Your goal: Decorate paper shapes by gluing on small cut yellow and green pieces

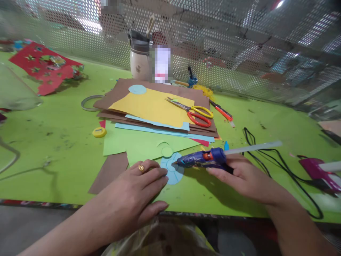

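My right hand is wrapped round the handle of a blue hot glue gun, with a long clear glue stick out of its back. The nozzle points left, at the middle of a light blue paper circle marked with a drawn ring and short lines. Whether the tip touches the paper I cannot tell. My left hand lies palm down, a gold ring on one finger, its fingertips on the circle's left edge. Just above the blue circle is a small green paper circle.
Behind, scissors lie on stacked yellow paper and brown sheets. A yellow cap, grey tape ring, white bottle and cutter stand around. Black cord loops at right, near a purple device.
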{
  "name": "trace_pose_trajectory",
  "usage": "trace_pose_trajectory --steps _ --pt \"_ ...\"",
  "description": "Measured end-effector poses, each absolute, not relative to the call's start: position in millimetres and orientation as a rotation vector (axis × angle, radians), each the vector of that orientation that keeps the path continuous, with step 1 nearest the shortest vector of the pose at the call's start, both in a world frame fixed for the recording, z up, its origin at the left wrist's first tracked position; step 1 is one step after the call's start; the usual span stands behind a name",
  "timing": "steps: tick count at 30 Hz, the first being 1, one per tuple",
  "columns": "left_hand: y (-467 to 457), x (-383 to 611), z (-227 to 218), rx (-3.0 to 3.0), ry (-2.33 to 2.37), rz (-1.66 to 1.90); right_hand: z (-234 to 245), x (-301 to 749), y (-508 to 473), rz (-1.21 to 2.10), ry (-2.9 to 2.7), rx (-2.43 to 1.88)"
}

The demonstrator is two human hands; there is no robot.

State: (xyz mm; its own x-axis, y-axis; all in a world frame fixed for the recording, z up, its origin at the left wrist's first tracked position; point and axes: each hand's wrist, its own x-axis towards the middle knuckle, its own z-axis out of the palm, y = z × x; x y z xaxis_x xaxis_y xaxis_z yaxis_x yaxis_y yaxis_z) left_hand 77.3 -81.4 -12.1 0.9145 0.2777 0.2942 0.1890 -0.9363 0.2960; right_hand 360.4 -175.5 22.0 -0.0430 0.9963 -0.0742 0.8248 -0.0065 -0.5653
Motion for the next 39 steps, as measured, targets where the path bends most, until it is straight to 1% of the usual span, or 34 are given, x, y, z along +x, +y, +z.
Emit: trace_pose_trajectory --steps 11,16,25,39 --pt "-81.4 78.3 -10.9 2.796 0.340 0.491 23.1 363.7 -178.2 0.602 -1.988 -1.851" --pt "-80.7 78.6 -10.9 2.797 0.346 0.495 23.2 359.9 -176.9 0.652 -1.977 -1.861" --pt "-80.2 78.7 -9.9 2.784 0.343 0.486 25.6 356.4 -171.5 0.570 -2.002 -1.859" --pt "-80.9 79.3 -9.6 2.776 0.341 0.485 24.7 361.9 -174.7 0.558 -1.992 -1.797"
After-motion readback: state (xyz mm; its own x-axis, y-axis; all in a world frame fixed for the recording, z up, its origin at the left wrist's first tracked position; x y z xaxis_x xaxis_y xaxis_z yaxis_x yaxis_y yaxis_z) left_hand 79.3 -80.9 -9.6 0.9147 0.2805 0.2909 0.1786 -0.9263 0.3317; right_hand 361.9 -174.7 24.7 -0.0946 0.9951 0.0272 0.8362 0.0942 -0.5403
